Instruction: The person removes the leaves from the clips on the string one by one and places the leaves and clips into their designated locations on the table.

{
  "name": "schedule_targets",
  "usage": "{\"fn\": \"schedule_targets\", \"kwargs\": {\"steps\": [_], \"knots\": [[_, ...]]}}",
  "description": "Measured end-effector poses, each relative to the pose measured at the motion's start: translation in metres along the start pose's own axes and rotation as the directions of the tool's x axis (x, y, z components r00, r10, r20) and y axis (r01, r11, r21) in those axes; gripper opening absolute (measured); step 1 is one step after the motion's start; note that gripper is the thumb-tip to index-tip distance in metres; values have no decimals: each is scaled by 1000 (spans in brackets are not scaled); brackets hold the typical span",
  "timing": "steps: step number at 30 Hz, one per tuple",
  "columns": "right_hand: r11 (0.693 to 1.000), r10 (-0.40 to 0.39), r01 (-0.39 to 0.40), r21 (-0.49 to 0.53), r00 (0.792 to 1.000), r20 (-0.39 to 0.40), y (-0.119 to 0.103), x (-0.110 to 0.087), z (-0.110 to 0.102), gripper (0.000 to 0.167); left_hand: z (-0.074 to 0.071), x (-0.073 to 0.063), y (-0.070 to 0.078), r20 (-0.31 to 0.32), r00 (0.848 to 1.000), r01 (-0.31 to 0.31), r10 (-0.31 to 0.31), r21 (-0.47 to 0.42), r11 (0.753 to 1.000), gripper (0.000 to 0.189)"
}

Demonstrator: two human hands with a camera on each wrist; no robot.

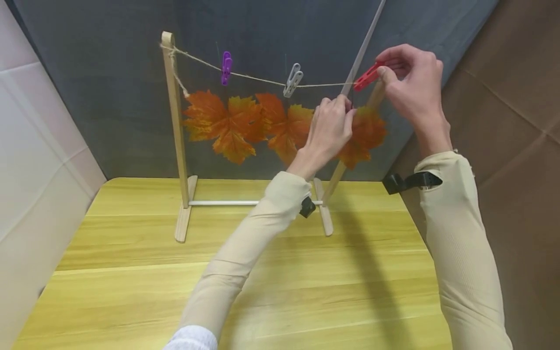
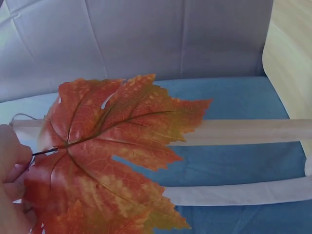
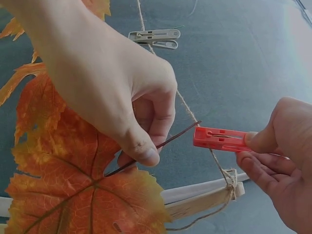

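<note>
"Head view: how many pegs do you count?"

"Three, plastic-looking with slotted bodies: a purple peg and a grey peg clipped on the cord, plus a red peg farther right. The right hand pinches the red one between thumb and fingers, its nose meeting the cord."

"And the leaves?"

"Also three, orange to yellow, lobed, with toothed edges and raised veins. The left leaf and middle leaf hang below the purple and grey pegs. The third leaf hangs from the left hand, which pinches its thin dark stem; the stem's tip is just beside the red peg's nose."

"What about the frame?"

"Pale, smooth wood: two posts, the left post and right post, on two flat, round-ended feet, joined low down by one white rod. The cord is rough twisted twine, knotted round both post tops. One table with yellow wood grain carries it all."
</note>
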State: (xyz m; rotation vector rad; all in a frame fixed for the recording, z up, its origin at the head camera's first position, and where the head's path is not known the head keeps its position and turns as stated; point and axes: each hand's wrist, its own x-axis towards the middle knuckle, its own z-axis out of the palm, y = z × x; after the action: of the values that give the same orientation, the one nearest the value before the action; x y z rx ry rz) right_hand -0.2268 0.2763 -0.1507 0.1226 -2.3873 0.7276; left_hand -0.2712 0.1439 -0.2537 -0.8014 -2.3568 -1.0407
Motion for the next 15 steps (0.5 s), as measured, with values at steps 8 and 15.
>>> {"fn": "schedule_targets", "kwargs": {"steps": [8,15], "knots": [[994,-56,65,82,992,-113,2,-6,0,21,-3,-10,6,-11,998,-70,70,-48,996,20],[986,-70,102,136,973,-221,3,-15,1,16,-3,-21,8,-26,990,-140,139,-62,988,18]]}}
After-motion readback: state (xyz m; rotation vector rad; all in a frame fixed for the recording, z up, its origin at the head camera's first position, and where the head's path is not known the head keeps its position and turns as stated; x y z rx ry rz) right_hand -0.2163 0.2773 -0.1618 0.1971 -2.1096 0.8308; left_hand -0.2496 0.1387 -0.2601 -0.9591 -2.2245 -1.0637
